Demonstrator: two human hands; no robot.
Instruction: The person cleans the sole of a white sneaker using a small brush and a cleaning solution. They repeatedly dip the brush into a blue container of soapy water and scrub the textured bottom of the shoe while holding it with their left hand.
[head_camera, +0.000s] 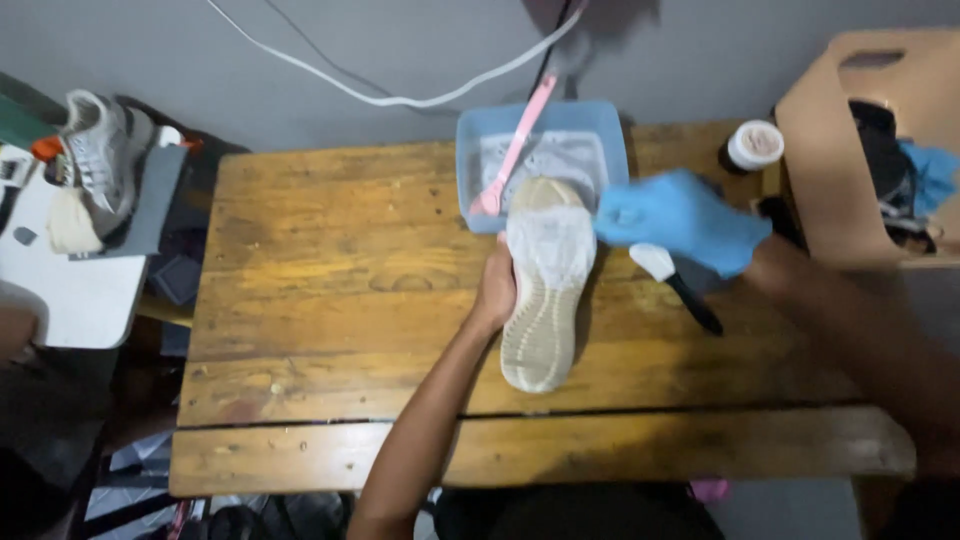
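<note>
My left hand (494, 290) is bare and grips the side of a white shoe (545, 285) that is turned sole up over the wooden table (330, 270). Foam covers the front part of the sole. My right hand (685, 218), in a blue glove, is blurred with motion at the shoe's right edge, and I cannot tell if it holds anything. A brush with a black handle and white head (677, 281) lies on the table just under that hand. Behind the shoe stands a blue plastic tub (472, 150) with foamy water and a pink brush (517, 148) leaning in it.
A small round jar (755, 144) stands at the table's back right. A cardboard box (850, 110) with cloths sits to the right. On the left, a grey sneaker (100, 155) rests on a white side surface. A white cable (400, 98) runs along the wall.
</note>
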